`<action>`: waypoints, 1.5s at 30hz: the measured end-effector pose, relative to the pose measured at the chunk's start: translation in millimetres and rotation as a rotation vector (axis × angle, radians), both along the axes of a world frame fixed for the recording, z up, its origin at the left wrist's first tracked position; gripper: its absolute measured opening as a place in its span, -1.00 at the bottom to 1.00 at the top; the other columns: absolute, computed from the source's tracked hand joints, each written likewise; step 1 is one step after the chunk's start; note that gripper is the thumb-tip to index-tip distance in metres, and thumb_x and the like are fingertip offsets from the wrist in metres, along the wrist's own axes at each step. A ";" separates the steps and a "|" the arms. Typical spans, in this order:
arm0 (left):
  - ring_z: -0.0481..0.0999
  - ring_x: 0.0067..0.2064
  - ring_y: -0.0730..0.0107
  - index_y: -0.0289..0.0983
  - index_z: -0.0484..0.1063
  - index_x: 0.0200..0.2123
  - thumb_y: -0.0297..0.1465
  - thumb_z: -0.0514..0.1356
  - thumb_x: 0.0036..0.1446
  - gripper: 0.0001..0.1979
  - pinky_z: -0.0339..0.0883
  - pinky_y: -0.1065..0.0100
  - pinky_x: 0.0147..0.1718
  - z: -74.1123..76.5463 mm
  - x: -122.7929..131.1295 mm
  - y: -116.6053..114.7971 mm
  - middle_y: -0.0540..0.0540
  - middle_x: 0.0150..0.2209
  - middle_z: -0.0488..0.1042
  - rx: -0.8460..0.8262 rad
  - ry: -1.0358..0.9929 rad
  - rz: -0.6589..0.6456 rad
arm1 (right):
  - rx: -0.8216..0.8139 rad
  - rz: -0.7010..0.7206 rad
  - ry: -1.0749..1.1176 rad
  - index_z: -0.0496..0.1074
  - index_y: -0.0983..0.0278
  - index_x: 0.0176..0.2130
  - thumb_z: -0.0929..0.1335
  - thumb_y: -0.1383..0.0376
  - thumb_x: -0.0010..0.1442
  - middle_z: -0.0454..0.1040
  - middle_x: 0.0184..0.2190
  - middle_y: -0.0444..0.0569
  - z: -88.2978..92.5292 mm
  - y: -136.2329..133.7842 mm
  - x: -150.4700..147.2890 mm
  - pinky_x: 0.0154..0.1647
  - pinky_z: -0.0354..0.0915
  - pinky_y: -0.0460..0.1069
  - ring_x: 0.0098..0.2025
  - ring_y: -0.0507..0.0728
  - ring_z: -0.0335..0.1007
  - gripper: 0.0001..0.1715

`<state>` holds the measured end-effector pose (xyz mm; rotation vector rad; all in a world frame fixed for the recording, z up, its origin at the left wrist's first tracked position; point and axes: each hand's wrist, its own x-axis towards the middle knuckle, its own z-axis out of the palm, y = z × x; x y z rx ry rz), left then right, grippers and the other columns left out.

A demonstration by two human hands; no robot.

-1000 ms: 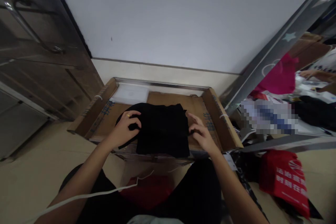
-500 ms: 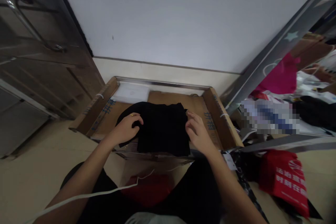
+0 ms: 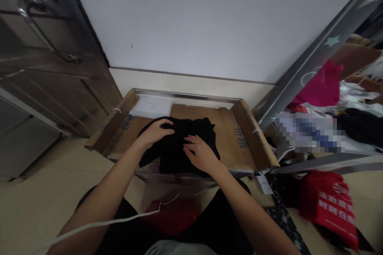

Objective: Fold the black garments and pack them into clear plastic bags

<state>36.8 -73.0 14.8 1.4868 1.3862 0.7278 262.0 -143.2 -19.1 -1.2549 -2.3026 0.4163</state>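
A black cloth (image 3: 175, 155) lies folded on a cardboard-lined tray (image 3: 233, 139), its near part reaching over the tray's front edge. My left hand (image 3: 154, 132) rests on the upper left part of the cloth, fingers apart and curved to the right. Over the middle of the cloth is my right hand (image 3: 200, 152), with its fingers spread and pointing left. A short gap of black fabric separates the two hands. Neither hand grips the fabric visibly.
White flat sheets or packets (image 3: 152, 106) lie at the tray's back left. A white cable (image 3: 119, 220) crosses above my lap. On the right are a cluttered shelf with a pink cloth (image 3: 321, 85) and a red bag (image 3: 329, 203). A metal door (image 3: 56, 67) stands left.
My right hand has moved left from the cloth's right edge onto its middle. My left hand has shifted slightly right and up over the cloth. The view has shifted a little.
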 end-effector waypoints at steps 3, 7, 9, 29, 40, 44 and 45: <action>0.35 -0.49 0.38 -0.16 0.54 -0.06 -0.23 0.34 -0.07 -0.56 0.13 0.40 -0.54 0.1 2.9 0.8 0.05 -0.50 0.39 -0.058 0.044 -0.005 | -0.006 0.018 0.034 0.63 0.20 -0.04 0.28 0.28 0.39 0.53 0.14 0.08 -0.8 -0.9 6.0 0.35 0.22 0.30 0.28 0.28 0.36 -0.66; 0.48 -0.35 0.29 -0.16 0.58 -0.16 -0.27 0.34 -0.08 -0.66 0.30 0.34 -0.39 -2.6 4.1 6.8 0.00 -0.41 0.51 0.050 0.086 -0.075 | -0.027 0.032 0.020 0.64 0.20 -0.07 0.27 0.26 0.40 0.52 0.15 0.08 2.0 -3.6 10.3 0.35 0.25 0.25 0.30 0.26 0.34 -0.65; 0.54 -0.17 0.21 -0.17 0.60 -0.27 -0.32 0.33 -0.09 -0.76 0.37 0.28 -0.17 -2.7 4.4 10.2 -0.04 -0.27 0.58 0.155 0.089 -0.142 | -0.043 0.037 0.003 0.64 0.20 -0.07 0.28 0.27 0.39 0.51 0.17 0.08 3.9 -5.0 10.7 0.36 0.22 0.27 0.32 0.27 0.31 -0.66; 0.55 -0.14 0.06 -0.20 0.63 -0.24 -0.65 0.19 -0.22 -0.56 0.38 0.18 -0.05 33.3 20.2 15.8 -0.15 -0.23 0.60 0.327 0.461 -0.158 | -0.055 0.121 0.043 0.56 0.15 0.08 0.36 0.30 0.26 0.49 0.19 0.06 9.8 -10.2 30.1 0.42 0.07 0.35 0.35 0.28 0.27 -0.60; 0.58 -0.20 0.10 -0.32 0.60 -0.18 -0.50 0.24 0.02 -0.75 0.43 0.17 -0.16 47.4 97.0 -16.7 -0.34 -0.06 0.44 0.369 0.770 -0.304 | -0.302 -0.576 0.975 0.52 0.25 -0.28 0.38 0.20 0.03 0.57 -0.30 0.03 -16.7 15.7 79.0 -0.41 0.47 0.06 -0.31 0.20 0.54 -0.76; 0.61 -0.15 0.08 -0.37 0.58 -0.17 -0.53 0.23 0.06 -0.76 0.44 0.24 -0.22 46.4 131.7 -25.8 -0.38 -0.01 0.41 0.300 0.789 -0.382 | -0.417 -0.593 1.104 0.50 0.26 -0.29 0.42 0.23 -0.07 0.56 -0.33 -0.03 -24.0 6.9 80.9 -0.39 0.52 0.04 -0.35 0.14 0.55 -0.73; 0.62 -0.14 0.06 -0.38 0.58 -0.16 -0.53 0.23 0.07 -0.76 0.44 0.25 -0.22 44.8 137.8 -26.9 -0.40 0.00 0.40 0.285 0.784 -0.391 | -0.432 -0.591 1.122 0.50 0.25 -0.29 0.43 0.25 -0.08 0.56 -0.34 -0.04 -25.0 5.3 80.2 -0.37 0.53 0.04 -0.36 0.13 0.55 -0.73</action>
